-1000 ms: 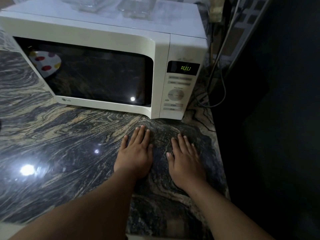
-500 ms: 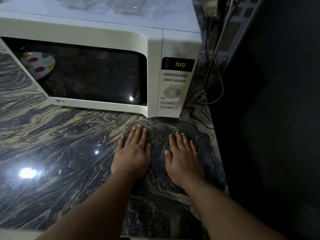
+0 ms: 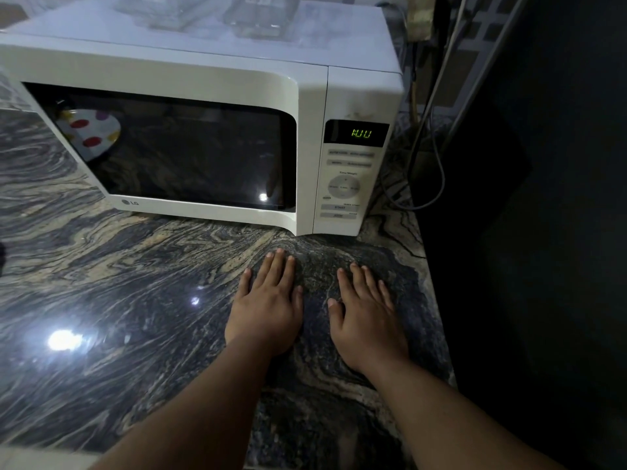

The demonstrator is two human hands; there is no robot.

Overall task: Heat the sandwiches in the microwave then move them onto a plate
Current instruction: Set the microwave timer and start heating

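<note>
Glossy veined stone counter (image 3: 118,300); seemingly plastic microwave (image 3: 305,106).

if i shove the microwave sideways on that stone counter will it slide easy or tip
The microwave looks wide, low and boxy, so it would more likely slide than tip. The counter is glossy polished stone, so it may skid once moving, though it probably feels heavy. The clear containers on top could slip off.

A dark, swirl-veined stone worktop (image 3: 112,286) mirrors two bright lights near its left side. At its back right corner, grey cables (image 3: 437,171) loop down beside a dark panel (image 3: 543,198). Two clear containers (image 3: 258,15) stand side by side, their contents too blurred to tell.
</note>
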